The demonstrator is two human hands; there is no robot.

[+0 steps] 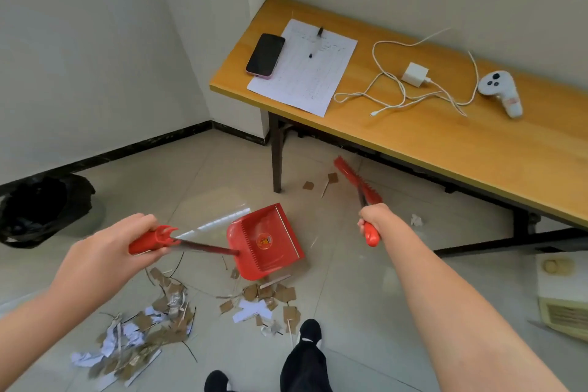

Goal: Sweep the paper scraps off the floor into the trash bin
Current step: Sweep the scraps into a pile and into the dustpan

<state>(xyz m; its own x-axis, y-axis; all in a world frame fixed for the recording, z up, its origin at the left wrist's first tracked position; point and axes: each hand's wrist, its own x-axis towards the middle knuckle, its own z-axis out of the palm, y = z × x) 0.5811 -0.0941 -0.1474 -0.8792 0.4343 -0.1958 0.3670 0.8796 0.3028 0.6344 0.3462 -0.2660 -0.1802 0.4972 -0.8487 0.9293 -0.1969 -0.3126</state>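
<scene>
Dark table leg [276, 156] stands beside stray scraps [308, 185], near broom [353, 178] and dustpan [270, 242].

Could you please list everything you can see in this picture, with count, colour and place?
dustpan: one, red, centre, just beyond the scrap piles
broom: one, red, head near the table leg
paper scraps: many, brown and white, floor by the feet; a few near the broom
trash bin: one, black liner, by the left wall
table: one, wooden top, dark legs, right
phone: one, black, table's left end
sheet: one, white, beside the phone
pen: one, black, on the sheet
charger: one, white with cable, mid-table
controller: one, white, right of the charger
box: one, cream, floor, right edge
shoes: two, black, bottom
left hand: grips dustpan handle
right hand: grips broom handle
</scene>
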